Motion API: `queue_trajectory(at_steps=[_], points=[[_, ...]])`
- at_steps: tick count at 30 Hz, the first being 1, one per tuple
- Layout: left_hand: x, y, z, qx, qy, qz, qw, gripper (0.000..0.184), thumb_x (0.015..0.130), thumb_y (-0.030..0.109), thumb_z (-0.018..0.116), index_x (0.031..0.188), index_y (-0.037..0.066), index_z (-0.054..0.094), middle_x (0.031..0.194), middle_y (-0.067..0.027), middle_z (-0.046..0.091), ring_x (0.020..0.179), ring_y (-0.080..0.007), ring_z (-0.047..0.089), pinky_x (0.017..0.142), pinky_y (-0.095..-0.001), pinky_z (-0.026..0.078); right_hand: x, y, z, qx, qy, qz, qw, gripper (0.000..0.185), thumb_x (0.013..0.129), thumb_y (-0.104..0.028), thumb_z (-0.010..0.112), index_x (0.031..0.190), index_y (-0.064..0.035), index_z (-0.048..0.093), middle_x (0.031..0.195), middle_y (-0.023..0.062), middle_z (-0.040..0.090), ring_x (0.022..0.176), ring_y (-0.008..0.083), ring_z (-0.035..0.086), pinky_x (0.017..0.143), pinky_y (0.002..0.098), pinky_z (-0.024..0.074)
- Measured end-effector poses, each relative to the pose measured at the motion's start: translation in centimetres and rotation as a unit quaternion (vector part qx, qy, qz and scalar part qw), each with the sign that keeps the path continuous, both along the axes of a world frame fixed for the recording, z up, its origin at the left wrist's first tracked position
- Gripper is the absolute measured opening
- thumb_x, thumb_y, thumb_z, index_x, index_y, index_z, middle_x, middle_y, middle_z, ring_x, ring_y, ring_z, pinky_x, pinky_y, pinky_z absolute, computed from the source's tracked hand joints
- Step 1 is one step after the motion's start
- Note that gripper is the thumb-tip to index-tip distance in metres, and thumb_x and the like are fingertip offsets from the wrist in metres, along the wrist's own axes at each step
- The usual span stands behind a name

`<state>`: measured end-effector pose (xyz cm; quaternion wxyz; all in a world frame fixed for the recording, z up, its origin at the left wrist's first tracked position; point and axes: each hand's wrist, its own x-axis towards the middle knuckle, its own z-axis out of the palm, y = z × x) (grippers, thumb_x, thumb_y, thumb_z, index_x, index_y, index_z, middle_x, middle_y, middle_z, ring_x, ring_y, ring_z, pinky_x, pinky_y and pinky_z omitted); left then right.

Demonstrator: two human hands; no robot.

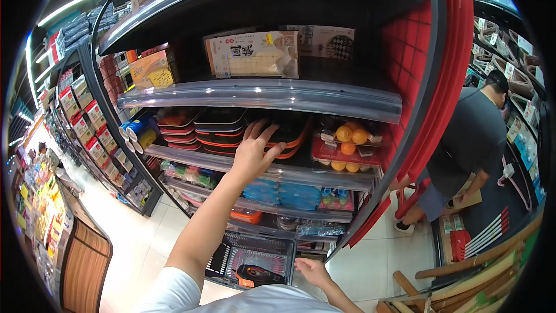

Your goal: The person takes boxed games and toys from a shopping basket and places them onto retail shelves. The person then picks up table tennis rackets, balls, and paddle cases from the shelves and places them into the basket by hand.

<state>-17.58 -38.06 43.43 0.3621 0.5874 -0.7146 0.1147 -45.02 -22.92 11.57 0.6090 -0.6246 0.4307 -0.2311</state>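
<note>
My left hand (pixel 258 148) reaches onto the middle shelf, its fingers spread over a black case with orange edging (pixel 294 139). Left of it lie stacked dark cases with coloured rims (pixel 220 127). To the right are packs of orange balls (pixel 351 134). Low in front of me, my right hand (pixel 311 269) is beside a dark basket (pixel 288 244), its fingers loosely bent and holding nothing visible. Inside the basket lies a black and orange item (pixel 260 275).
Boxed board sets (pixel 253 53) stand on the shelf above. A red upright panel (pixel 443 81) borders the shelving at right. Beyond it a person (pixel 472 139) bends by another rack. Wooden handles (pixel 492 275) jut in at lower right; a wooden counter (pixel 87 255) stands left.
</note>
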Motion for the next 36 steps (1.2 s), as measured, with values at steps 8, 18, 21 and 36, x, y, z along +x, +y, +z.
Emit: queue_trajectory(at_steps=[8,18,21,36], points=[[0.3,0.1,-1.0,-0.004,0.048,-0.017,0.999,0.059,0.093,0.036,0.068,0.141,0.005,0.053,0.152,-0.0303,0.037,0.141,-0.0468,0.037,0.112,-0.0479,0.038,-0.1,1.2,-1.4,0.016,-0.010,-0.009,1.000,0.038,0.100,-0.027,0.059,0.125,0.0012,0.066,0.106,0.0141,0.076,0.096,0.0191,0.073,0.086,0.0293,0.0548],[0.3,5.5,-4.9,-0.088,0.148,-0.063,0.983,0.050,0.090,0.010,0.066,0.138,0.003,0.052,0.148,-0.0249,0.044,0.135,-0.0398,0.048,0.110,-0.0411,0.039,0.3,2.7,-4.1,0.031,0.043,0.016,0.998,0.033,0.101,-0.025,0.060,0.122,0.0004,0.068,0.099,0.0075,0.075,0.088,0.0128,0.070,0.076,0.0272,0.0543],[1.3,9.9,-10.9,-0.039,0.188,-0.085,0.978,0.044,0.089,0.007,0.065,0.132,0.002,0.056,0.144,-0.0240,0.049,0.133,-0.0389,0.050,0.111,-0.0415,0.038,1.1,2.9,-5.0,0.077,0.046,0.012,0.996,0.033,0.101,-0.023,0.060,0.123,0.0008,0.067,0.102,0.0081,0.075,0.090,0.0132,0.069,0.075,0.0277,0.0543],[8.4,34.1,-44.5,0.426,0.323,0.180,0.826,0.043,0.091,0.017,0.066,0.128,-0.004,0.057,0.114,-0.0246,0.066,0.093,-0.0368,0.070,0.082,-0.0431,0.056,13.0,-0.2,-14.5,0.043,0.259,0.239,0.935,0.041,0.093,-0.026,0.068,0.124,0.0016,0.065,0.108,0.0183,0.073,0.100,0.0238,0.072,0.086,0.0325,0.0543]])
